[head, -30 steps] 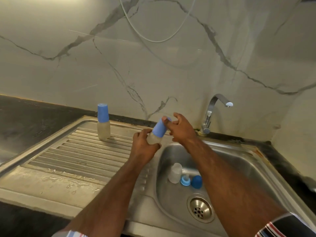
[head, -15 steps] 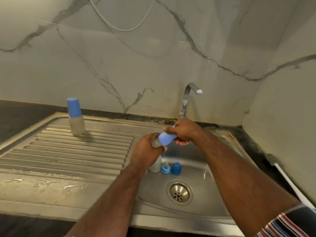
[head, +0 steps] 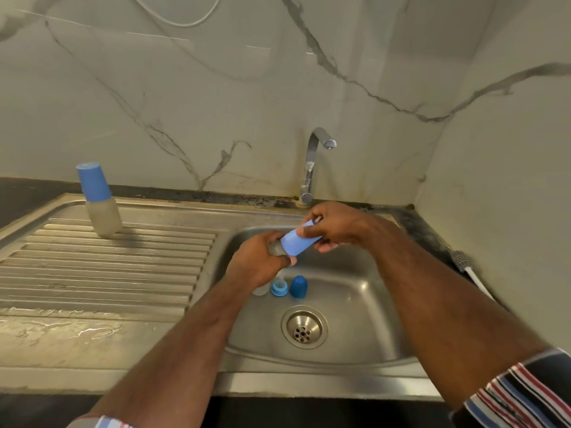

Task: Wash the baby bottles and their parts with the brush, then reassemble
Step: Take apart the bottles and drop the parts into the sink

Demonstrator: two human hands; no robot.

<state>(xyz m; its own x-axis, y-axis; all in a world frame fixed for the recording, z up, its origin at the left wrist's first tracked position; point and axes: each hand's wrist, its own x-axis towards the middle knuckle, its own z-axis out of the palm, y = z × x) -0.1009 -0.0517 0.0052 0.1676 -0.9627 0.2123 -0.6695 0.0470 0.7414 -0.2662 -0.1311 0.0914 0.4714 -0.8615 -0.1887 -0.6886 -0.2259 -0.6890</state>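
Held baby bottle (head: 279,248): moved right off the drainboard (head: 105,267), now tilted above the sink basin (head: 349,291). Left hand (head: 258,264) grips its body; right hand (head: 335,225) grips its blue cap (head: 296,244). Basin floor: clear bottle (head: 261,288), blue ring (head: 279,287), blue cap part (head: 298,286), just behind the drain (head: 304,327); capped bottle (head: 99,200) upright at drainboard's rear edge.

Dim warm light, soft overall blur, wide-angle bending at edges

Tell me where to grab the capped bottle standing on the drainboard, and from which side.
Grip the bottle round its pale lower body, below the blue cap, coming in from the front right. It stands upright and alone on the drainboard, so that side looks open. The cap tapers upward and might slip or pull off.
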